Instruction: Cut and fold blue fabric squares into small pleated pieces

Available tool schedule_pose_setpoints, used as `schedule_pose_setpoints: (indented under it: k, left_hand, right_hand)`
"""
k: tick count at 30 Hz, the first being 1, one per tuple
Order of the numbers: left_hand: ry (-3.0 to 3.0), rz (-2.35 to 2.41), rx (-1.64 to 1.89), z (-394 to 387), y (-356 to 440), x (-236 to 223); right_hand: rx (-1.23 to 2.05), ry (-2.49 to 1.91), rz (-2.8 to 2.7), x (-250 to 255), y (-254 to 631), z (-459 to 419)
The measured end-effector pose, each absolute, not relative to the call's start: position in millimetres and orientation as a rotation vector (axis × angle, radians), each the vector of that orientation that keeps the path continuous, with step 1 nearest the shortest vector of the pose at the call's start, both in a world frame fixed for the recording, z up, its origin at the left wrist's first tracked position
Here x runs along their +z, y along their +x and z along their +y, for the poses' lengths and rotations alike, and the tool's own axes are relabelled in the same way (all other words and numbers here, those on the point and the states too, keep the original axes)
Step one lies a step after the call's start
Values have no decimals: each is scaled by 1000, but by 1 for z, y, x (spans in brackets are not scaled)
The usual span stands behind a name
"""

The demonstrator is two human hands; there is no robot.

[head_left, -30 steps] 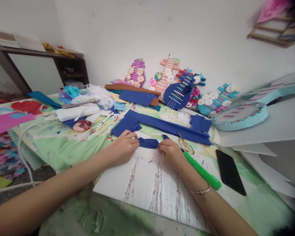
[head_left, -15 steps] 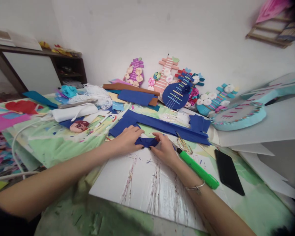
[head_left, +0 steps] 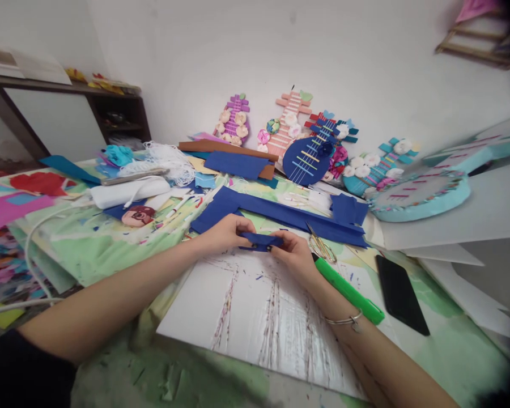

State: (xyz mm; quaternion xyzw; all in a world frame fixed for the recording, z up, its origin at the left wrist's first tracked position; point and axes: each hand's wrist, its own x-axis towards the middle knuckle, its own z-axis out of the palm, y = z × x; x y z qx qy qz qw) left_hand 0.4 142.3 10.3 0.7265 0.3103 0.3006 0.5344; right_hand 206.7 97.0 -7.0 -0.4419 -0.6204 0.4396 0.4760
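Between my two hands is a small folded piece of dark blue paper (head_left: 261, 242), just over the far part of a white board (head_left: 199, 300) marked with streaky lines. My left hand (head_left: 226, 233) pinches its left end between thumb and fingers. At the other end, my right hand (head_left: 295, 254) closes on it the same way. A larger L-shaped strip of blue paper (head_left: 276, 213) lies just beyond my hands. Gold-handled scissors (head_left: 323, 249) and a bright green marker-like tool (head_left: 352, 292) rest to the right of my right hand.
A black phone (head_left: 402, 294) lies at the right. Paper lutes (head_left: 308, 160) with flowers lean against the wall, and a pale blue one (head_left: 425, 195) is at the right. White string (head_left: 170, 161), a white glue-gun-like device (head_left: 127, 192) and its cord are at the left.
Both hands have lifted the blue paper slightly off the board and hold it flatter and by its ends. The left fingers have curled in around it. The view has shifted a little.
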Motion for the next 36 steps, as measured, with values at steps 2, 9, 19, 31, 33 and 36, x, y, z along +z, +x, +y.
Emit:
schedule_pose_setpoints:
  k: [2, 9, 19, 31, 33, 36]
  left_hand:
    - [1658, 732, 748, 142, 0, 9]
    - [1644, 719, 682, 133, 1, 18]
    - [1657, 583, 741, 136, 2, 12]
    - [1773, 685, 787, 136, 4, 9]
    - [1751, 692, 831, 135, 5, 9]
    - [1678, 709, 845, 134, 6, 10]
  right_hand:
    - [1113, -1053, -1466, -5, 207, 95]
    - [1327, -1078, -1480, 4, 204, 87]
    - [1309, -1080, -1454, 2, 203, 86]
    - [1241, -1119, -1539, 4, 202, 82]
    - [1245, -1120, -1543, 4, 202, 82]
    - [1267, -1113, -1515, 4, 201, 82]
